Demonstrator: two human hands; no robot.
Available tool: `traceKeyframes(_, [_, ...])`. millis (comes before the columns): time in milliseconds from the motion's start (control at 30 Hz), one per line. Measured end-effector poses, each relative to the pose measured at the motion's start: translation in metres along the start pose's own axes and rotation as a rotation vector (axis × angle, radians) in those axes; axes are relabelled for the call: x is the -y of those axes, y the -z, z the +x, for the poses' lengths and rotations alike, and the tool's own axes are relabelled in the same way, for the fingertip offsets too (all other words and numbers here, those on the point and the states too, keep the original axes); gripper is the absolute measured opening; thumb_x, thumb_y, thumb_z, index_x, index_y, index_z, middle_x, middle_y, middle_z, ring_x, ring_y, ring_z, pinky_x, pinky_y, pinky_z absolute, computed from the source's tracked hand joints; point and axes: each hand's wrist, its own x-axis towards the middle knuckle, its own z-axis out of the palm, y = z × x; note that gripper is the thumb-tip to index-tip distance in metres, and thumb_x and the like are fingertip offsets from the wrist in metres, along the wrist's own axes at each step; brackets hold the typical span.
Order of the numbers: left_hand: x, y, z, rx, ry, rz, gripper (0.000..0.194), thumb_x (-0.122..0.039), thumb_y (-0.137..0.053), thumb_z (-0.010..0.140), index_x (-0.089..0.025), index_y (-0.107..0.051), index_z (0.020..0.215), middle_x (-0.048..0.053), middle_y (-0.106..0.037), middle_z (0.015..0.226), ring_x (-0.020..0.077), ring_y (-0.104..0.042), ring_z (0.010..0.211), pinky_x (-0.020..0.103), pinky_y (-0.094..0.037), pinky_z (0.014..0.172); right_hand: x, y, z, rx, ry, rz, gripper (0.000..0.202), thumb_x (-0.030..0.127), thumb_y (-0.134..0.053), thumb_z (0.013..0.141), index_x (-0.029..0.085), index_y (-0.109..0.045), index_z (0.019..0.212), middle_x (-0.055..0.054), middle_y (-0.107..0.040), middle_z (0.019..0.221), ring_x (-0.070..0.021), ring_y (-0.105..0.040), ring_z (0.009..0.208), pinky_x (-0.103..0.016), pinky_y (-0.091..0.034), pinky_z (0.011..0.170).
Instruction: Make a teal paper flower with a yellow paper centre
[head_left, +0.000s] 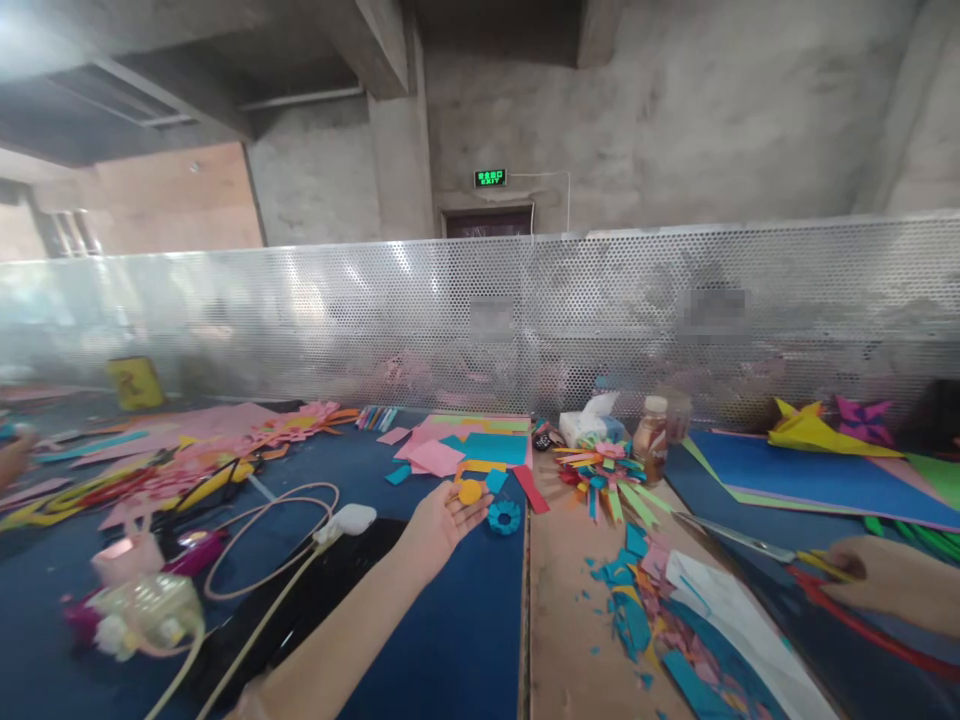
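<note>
Near the middle of the view, my left hand is palm up and holds a small orange disc between thumb and fingers. Just right of its fingertips lies a blue paper ring, with a small blue paper piece above it. At the right edge, my right hand is closed on the handle of scissors with yellow and red handles. Their blades point left, over the brown board's right side.
Pink and blue paper sheets lie beyond my left hand. Paper scraps and a bundle of strips cover parts of the board, near a bottle. Cables, a charger and paper piles are leftward. Another person's hand shows far left.
</note>
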Motion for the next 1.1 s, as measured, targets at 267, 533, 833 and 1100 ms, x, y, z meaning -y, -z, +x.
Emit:
traceKeyframes(267, [0.003,-0.005,-0.005,-0.026,0.008,-0.009,0.024,-0.005,-0.040,0.081,-0.005,-0.056,0.099,0.016,-0.070,0.084,0.0210,-0.070,0.075,0.030,-0.055,0.073,0.116,0.008,-0.017,0.006,0.257,-0.181,0.020,0.028,-0.051,0.082,0.014,-0.065,0.080,-0.019,-0.062,0.084,-0.0210,-0.056,0.078,-0.038,-0.037,0.076])
traceKeyframes(533, [-0.001,0.000,-0.007,-0.024,-0.012,0.007,0.018,-0.005,-0.042,0.081,-0.008,-0.058,0.086,0.013,-0.070,0.080,0.0196,-0.069,0.071,0.029,-0.054,0.071,0.296,-0.094,0.017,0.113,0.675,-0.199,0.014,0.022,-0.053,0.088,0.012,-0.059,0.096,-0.007,-0.056,0.108,-0.0197,-0.051,0.105,-0.040,-0.043,0.089])
traceKeyframes(833, [-0.006,0.010,0.005,-0.025,0.024,0.041,0.015,-0.009,-0.043,0.081,-0.009,-0.058,0.085,0.013,-0.069,0.079,0.0188,-0.068,0.071,0.030,-0.052,0.075,0.298,-0.128,0.050,0.232,0.637,0.051,0.018,0.027,-0.057,0.087,0.011,-0.060,0.079,0.000,-0.061,0.078,-0.0125,-0.059,0.074,-0.030,-0.050,0.071])
traceKeyframes(1100, [-0.004,0.000,-0.007,0.149,0.165,0.083,0.017,-0.017,-0.047,0.084,-0.010,-0.061,0.088,0.009,-0.067,0.072,0.0197,-0.068,0.067,0.033,-0.053,0.074,0.310,-0.108,0.026,0.160,0.568,0.392,0.008,0.018,-0.058,0.085,0.011,-0.061,0.085,-0.001,-0.062,0.079,-0.0122,-0.060,0.075,-0.030,-0.050,0.072])
